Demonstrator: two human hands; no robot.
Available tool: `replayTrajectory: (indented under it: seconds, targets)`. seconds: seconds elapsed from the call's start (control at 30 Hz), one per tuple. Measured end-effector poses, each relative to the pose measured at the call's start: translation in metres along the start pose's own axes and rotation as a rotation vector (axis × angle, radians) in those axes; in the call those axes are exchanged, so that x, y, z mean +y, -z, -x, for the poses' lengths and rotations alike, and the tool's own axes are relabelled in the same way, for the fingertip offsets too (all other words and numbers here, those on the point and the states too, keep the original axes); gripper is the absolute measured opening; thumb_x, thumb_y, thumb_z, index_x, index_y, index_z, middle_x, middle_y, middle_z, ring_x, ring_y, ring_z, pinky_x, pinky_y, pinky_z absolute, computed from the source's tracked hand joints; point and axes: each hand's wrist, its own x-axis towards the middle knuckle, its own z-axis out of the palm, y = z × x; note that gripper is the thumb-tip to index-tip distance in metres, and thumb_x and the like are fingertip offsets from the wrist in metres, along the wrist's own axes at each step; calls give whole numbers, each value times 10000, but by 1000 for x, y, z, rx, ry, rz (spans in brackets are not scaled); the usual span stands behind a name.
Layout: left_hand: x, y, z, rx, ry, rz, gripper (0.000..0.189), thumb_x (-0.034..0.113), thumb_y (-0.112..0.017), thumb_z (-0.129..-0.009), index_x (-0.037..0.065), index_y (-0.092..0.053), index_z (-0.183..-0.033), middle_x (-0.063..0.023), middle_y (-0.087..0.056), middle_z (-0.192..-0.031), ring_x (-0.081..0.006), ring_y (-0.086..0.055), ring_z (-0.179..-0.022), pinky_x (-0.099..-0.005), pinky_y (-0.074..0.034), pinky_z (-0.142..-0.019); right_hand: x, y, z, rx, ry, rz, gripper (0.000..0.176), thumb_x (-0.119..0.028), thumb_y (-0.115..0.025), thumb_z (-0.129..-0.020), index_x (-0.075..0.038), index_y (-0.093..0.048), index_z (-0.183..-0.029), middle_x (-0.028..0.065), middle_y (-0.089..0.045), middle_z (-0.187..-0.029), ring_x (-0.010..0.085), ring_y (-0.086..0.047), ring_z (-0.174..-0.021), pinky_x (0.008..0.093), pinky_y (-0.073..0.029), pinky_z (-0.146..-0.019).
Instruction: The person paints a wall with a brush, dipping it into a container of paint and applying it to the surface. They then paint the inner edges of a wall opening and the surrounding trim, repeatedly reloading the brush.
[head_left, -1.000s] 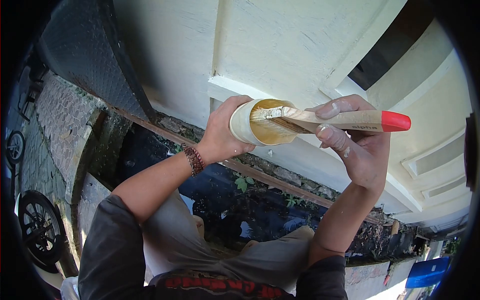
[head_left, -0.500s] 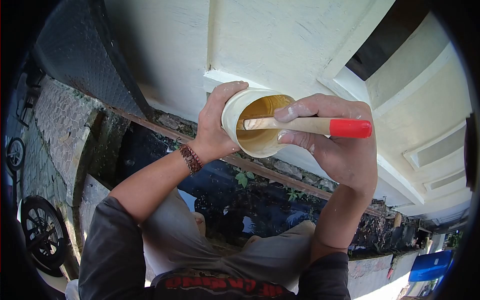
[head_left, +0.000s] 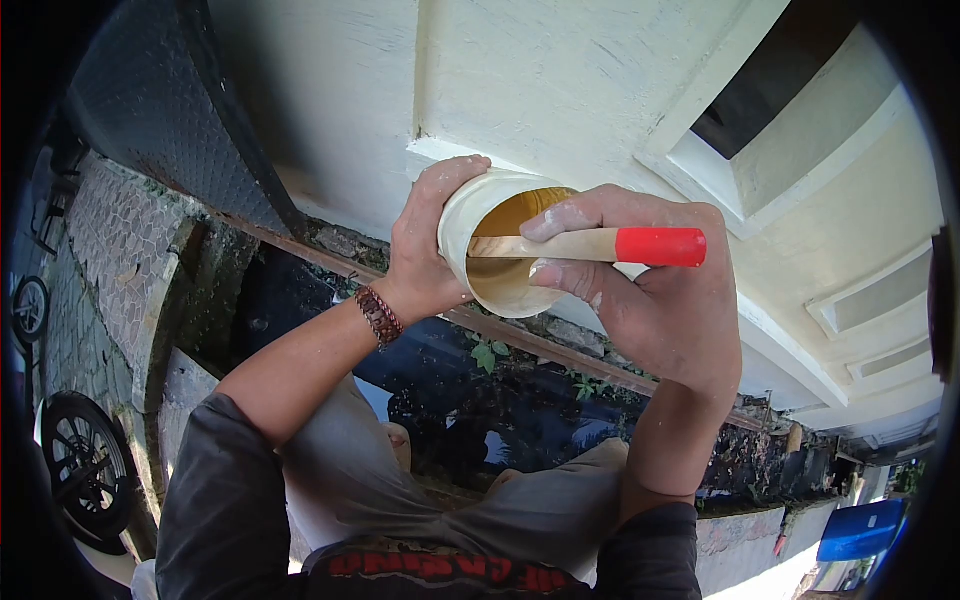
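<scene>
Moved: your paintbrush (head_left: pixel 575 246) has gone from the cup's mouth down inside it, and your right hand (head_left: pixel 675 310) has come left with it.
Far left: a black spoked wheel (head_left: pixel 88 465) stands beside the paving.
Left wrist: you wear a braided bracelet (head_left: pixel 380 317).
Left hand: your left hand (head_left: pixel 422 250) curls around the side of the pale cup (head_left: pixel 458 225), fingers partly closed on it.
Cup: it tilts, mouth toward you, near the cream wall (head_left: pixel 530 90).
Right hand: your thumb and fingers pinch the wooden handle, red end outward; bristles are hidden.
Far right: a blue container (head_left: pixel 860 530).
</scene>
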Motion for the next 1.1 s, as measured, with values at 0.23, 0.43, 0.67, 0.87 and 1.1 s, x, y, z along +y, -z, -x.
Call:
replayTrajectory:
  seconds: [0.23, 0.43, 0.67, 0.87, 1.1]
  targets:
    - [-2, -1, 2, -16, 20, 29, 916, 259, -947, -584, 59, -468, -1339, -154, -543, -1295, -307, -564, -1194, -388, -471, -1019, -6, 4, 1, -12, 40, 57, 242, -52, -829, -722, -31, -722, -938, 94, -750, -894, 209, -732, -798, 275, -563, -702]
    - [-2, -2, 2, -38, 28, -13, 910, 246, -945, -580, 61, -471, -1334, -155, -545, -1292, -317, -551, -1202, -394, -462, -1024, -2, 14, 5, -41, 47, -14, 264, -60, -835, -713, -32, -716, -947, 92, -748, -894, 196, -732, -817, 278, -569, -701]
    - [-2, -2, 1, -77, 61, -9, 898, 185, -936, -569, 75, -476, -1332, -152, -556, -1269, -317, -562, -1182, -394, -473, -1006, -1, 27, 12, 95, -92, -271, 290, -29, -839, -705, -8, -704, -961, 110, -731, -914, 197, -721, -850, 294, -585, -743]
    - [5, -2, 0, -111, 181, 18, 889, 130, -920, -550, 81, -479, -1320, -137, -564, -1250, -315, -580, -1160, -392, -489, -989, -4, 20, 9, 211, -89, -251, 265, -6, -820, -729, -5, -704, -967, 101, -725, -903, 183, -712, -831, 286, -577, -746]
    - [1, -3, 1, -98, 177, 22, 898, 134, -922, -541, 80, -479, -1320, -140, -563, -1246, -325, -575, -1163, -398, -485, -990, 7, 19, 6, 186, 30, -181, 258, 7, -810, -718, -16, -696, -948, 93, -727, -879, 198, -720, -792, 281, -562, -712]
